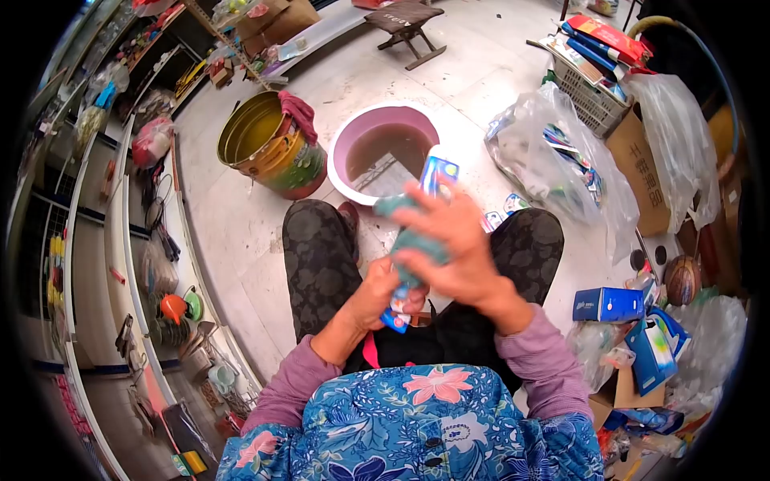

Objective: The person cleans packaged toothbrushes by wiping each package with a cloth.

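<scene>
My left hand (375, 295) is closed around the lower end of a long, slim blue-and-white pack (439, 174), which looks like a toothpaste box. It slants up and away over my lap. My right hand (459, 252), smeared by motion, presses a green cloth (425, 244) against the pack's middle. The cloth hides much of the pack. Just beyond my hands stands a pink basin (345, 152) with a white rim, holding murky water and a pale flat thing under the surface.
Left of the basin is a metal bucket (309, 170) with a red cloth (298, 116) over its rim. A clear plastic bag (513, 132) of packs lies to the right. Shelves (180, 264) line the left side. Boxes, bags and a blue box (607, 305) crowd the right. A folding stool (405, 20) stands ahead.
</scene>
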Available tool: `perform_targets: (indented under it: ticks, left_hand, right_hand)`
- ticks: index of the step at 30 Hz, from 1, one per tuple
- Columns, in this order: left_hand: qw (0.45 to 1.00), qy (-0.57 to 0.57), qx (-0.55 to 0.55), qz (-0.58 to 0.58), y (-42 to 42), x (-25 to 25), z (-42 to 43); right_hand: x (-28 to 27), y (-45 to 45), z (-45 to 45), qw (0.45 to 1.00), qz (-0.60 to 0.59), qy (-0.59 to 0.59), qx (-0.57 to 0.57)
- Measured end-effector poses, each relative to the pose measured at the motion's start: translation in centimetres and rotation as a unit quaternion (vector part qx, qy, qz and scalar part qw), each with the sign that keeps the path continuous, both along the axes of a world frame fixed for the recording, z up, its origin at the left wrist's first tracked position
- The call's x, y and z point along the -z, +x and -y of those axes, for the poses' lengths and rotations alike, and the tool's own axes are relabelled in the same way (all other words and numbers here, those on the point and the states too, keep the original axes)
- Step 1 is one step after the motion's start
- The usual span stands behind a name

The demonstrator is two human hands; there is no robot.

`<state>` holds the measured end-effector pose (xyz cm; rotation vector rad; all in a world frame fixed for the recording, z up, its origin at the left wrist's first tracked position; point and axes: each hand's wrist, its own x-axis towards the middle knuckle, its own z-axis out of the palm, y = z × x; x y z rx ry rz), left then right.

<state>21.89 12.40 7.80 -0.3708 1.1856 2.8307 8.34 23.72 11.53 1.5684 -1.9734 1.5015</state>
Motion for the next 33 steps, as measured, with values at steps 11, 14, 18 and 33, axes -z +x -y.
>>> perform_targets:
  ticks: [11,14,18,33]
  left_hand:
    - [0.998,0.005,0.002,0.059,-0.2,-0.4,0.8]
    - [0.977,-0.162,-0.105,0.088,0.1,-0.9,0.0]
    - [0.981,-0.098,0.019,0.168,0.9,-0.9,-2.0]
    - [0.962,-0.225,0.026,0.153,1.9,-1.7,-2.0]
  right_hand:
    - [4.2,-1.9,4.4,0.986,0.060,-0.132,0.080]
    - [1.7,2.4,2.8,0.997,0.017,-0.040,0.057]
    - [5.0,-5.3,4.4,0.981,-0.007,-0.004,0.193]
    - [5.4,-9.7,2.6,0.936,0.058,-0.012,0.348]
